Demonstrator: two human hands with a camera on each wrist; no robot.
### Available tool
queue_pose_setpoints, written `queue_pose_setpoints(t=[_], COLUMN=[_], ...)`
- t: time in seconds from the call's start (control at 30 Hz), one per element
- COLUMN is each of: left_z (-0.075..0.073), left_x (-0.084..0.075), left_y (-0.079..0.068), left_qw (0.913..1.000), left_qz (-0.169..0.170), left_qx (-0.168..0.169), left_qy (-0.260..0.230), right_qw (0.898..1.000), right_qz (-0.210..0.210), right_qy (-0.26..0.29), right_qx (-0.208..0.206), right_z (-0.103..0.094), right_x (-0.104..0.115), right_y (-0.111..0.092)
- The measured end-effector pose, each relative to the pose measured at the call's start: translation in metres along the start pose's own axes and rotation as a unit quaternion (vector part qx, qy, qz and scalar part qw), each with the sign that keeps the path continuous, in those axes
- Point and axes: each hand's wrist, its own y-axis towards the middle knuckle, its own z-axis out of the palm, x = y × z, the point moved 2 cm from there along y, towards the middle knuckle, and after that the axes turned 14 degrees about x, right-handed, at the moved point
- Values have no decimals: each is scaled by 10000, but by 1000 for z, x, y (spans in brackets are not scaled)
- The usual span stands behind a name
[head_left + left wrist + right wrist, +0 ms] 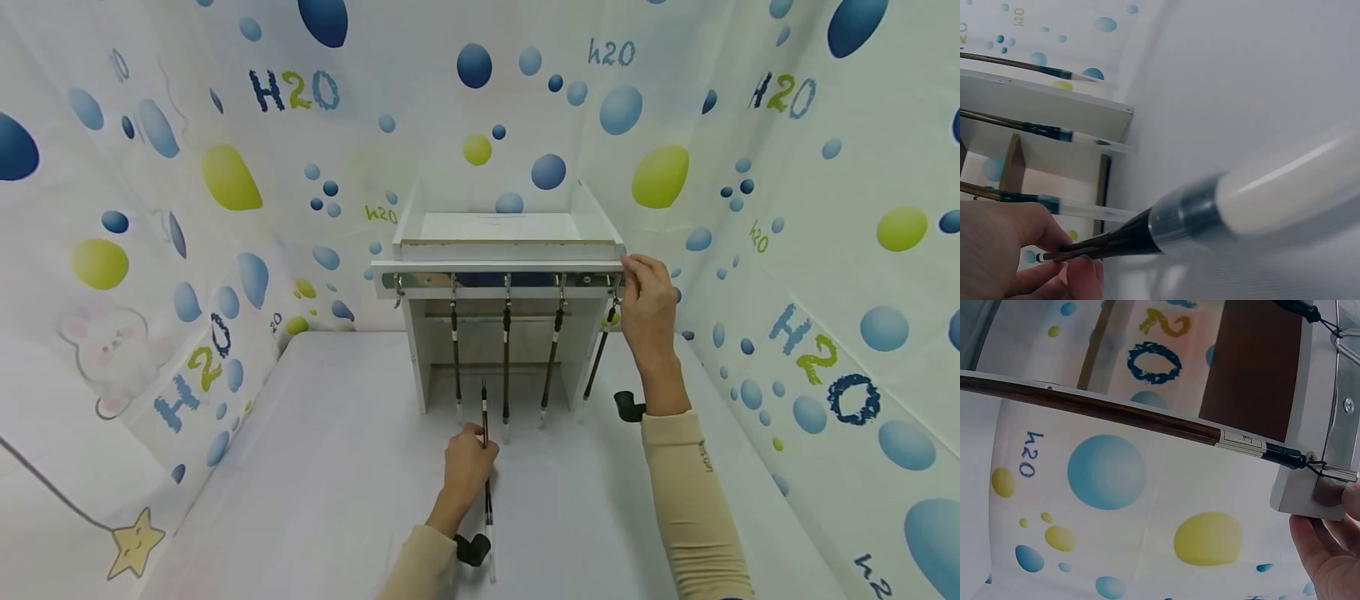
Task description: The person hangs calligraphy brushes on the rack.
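My left hand [468, 462] pinches a calligraphy brush [485, 417] by its dark handle, in front of the white rack. Close to the camera in the left wrist view, this brush's pale bristles [1285, 187] lie under a clear cap, pointing away from the fingers. Up at the rack's right end, my right hand [648, 304] grips the end of the hook rail [480, 280], thumb in front and fingers behind. Right beside those fingers, a brush [1129, 415] hangs by a black loop from a metal hook [1338, 474].
Several capped brushes [506, 358] hang from the rail in a row. At its left end is a bare hook [398, 292]. An open-topped white tray [498, 227] forms the rack's upper part. The rack stands on a white table [337, 467], with a patterned curtain [420, 75] around it.
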Motion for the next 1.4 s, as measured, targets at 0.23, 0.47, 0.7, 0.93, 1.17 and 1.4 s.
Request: queue_pose_setpoints(t=[0.23,0.47,0.7,0.93,1.17,1.4], left_z=[-11,-23,-35,-45,-59,-77], left_x=[-16,-32,-45,-56,-72,-85], left_y=[-3,-7,-13,-18,-25,-31], left_qw=[9996,9979,9948,9924,9878,9875], left_qz=[270,395,703,966,1215,1202], left_qx=[-127,-411,-652,-741,-961,-1018], left_qy=[4,309,333,188,145,51], right_qw=[9999,9999,9999,9998,9998,9999], right_qz=[11,-11,-47,-73,-71,-40], right_qy=[144,170,156,192,160,129], right_qx=[-1,-14,-30,-43,-50,-71], right_z=[0,1,1,1,0,0], right_x=[-1,-2,-1,-1,0,1], right_y=[-1,-2,-1,-1,0,0])
